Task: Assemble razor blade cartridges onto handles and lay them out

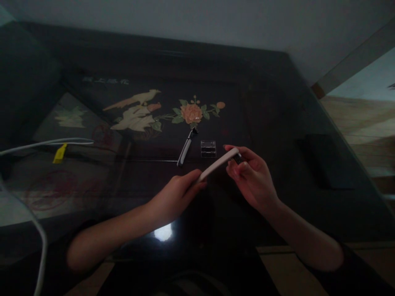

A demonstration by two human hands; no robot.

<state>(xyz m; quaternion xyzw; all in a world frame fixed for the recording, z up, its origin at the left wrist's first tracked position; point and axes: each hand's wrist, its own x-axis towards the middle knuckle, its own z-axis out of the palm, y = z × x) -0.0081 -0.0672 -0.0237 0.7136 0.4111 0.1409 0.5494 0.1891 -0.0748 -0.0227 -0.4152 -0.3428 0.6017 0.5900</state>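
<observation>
Centre frame, just below middle: I see a slim white plastic razor handle (pixel 217 164) held up off the glossy dark table (pixel 277 123), slanting from lower left to upper right. My left hand (pixel 175 197) pinches the lower end, fingers closed round it. My right hand (pixel 251 176) is closed on the upper end, fingertips on a small dark head piece (pixel 237 157) there; too dim to tell if it's attached or loose.

Handling, my read: light, stiff, thin plastic, probably smooth and a bit slippery. Grip the handle shaft, not the head end; that part looks small, may be sharp or snap-fit, so easy to drop.

Above the hands, on the table: a second white-and-black razor (pixel 186 149) lying flat, and just right of it a small clear plastic cartridge case (pixel 208 148), apart. Painted bird-and-flower inlay (pixel 166 111) further up. White cable (pixel 46 143) with yellow tag (pixel 59 153) at the left edge.
</observation>
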